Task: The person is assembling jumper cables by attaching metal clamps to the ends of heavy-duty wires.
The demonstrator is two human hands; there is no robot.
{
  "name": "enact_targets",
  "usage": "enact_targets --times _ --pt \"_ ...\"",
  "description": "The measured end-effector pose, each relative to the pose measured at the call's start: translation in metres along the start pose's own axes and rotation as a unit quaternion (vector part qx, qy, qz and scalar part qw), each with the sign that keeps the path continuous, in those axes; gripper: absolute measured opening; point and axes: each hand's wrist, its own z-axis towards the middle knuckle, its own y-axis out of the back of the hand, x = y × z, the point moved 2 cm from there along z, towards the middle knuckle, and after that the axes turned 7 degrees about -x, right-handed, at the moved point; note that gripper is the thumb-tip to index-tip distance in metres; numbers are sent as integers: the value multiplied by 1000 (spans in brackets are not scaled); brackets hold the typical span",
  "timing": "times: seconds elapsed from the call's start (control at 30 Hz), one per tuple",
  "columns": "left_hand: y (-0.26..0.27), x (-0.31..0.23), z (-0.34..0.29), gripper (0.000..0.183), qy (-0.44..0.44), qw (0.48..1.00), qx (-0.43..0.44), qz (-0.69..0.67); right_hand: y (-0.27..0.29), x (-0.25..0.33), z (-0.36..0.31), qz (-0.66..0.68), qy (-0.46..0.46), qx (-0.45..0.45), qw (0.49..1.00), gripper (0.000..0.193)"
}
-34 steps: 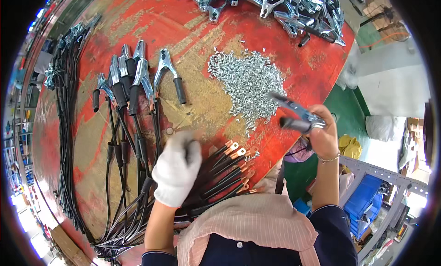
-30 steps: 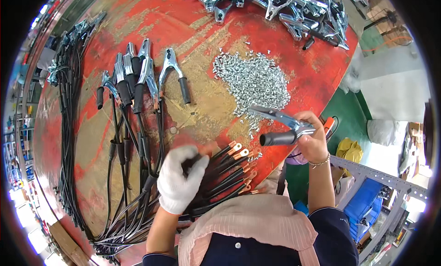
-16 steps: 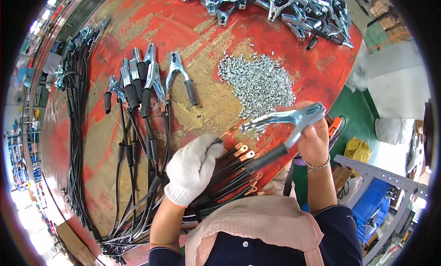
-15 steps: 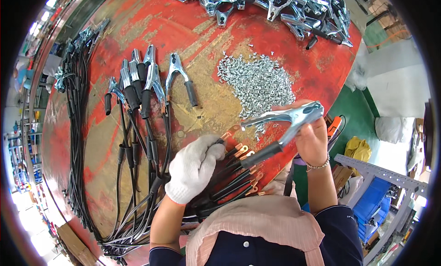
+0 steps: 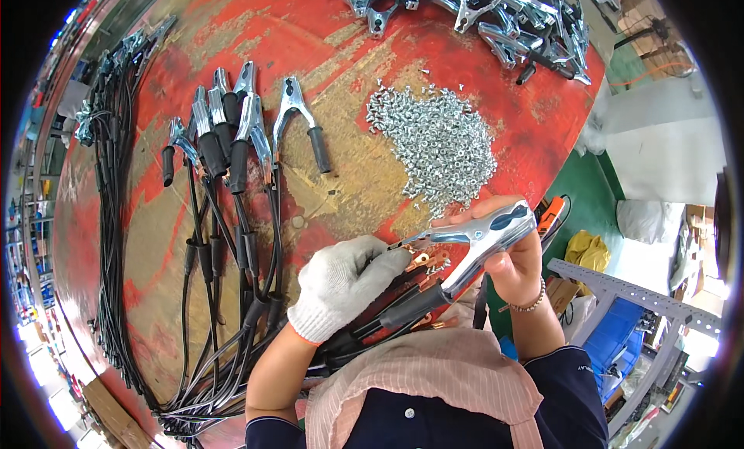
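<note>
My right hand (image 5: 518,272), bare with a beaded bracelet, grips a silver metal spring clamp (image 5: 500,230) that has one black-sleeved handle (image 5: 415,308). My left hand (image 5: 341,282), in a white knitted glove, is closed in a pinch at the clamp's bare, narrow end. A black cable is in its fingers; the cable's copper end is hidden there. Several loose cable ends with copper lugs (image 5: 422,260) lie beneath the clamp and beside the glove. Beyond my hands a heap of small silver screws (image 5: 446,150) lies on the red, worn table (image 5: 341,77).
Left of the screws lie several clamps (image 5: 249,127) with black cables. A long bundle of clamped cables (image 5: 112,193) runs along the left side. Many loose clamps (image 5: 504,18) are piled at the far edge. A perforated metal frame (image 5: 620,290) and blue bins (image 5: 612,329) stand at right.
The clamp has come down and closer to my body in my right hand. My left hand has shifted slightly right, and its fingertips now meet the clamp's narrow end.
</note>
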Motion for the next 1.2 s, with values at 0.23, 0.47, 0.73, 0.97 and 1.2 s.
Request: enact_targets --times 0.23,0.47,0.73,0.97,1.2 --pt "-3 -1 4 24 7 999 21 35 -4 3 -1 14 -2 -14 1000 53" --pt "-2 -12 2 20 4 997 28 66 1 1 -4 -9 -3 -8 1000 52" --pt "-8 0 18 24 -137 990 -8 23 6 -20 9 -93 65 -115 987 65" --pt "-8 11 22 24 92 948 45 -302 10 -52 -12 -580 128 -44 803 20" --pt "-13 15 19 27 -22 985 30 -170 4 -32 -7 -425 -3 -108 899 13"
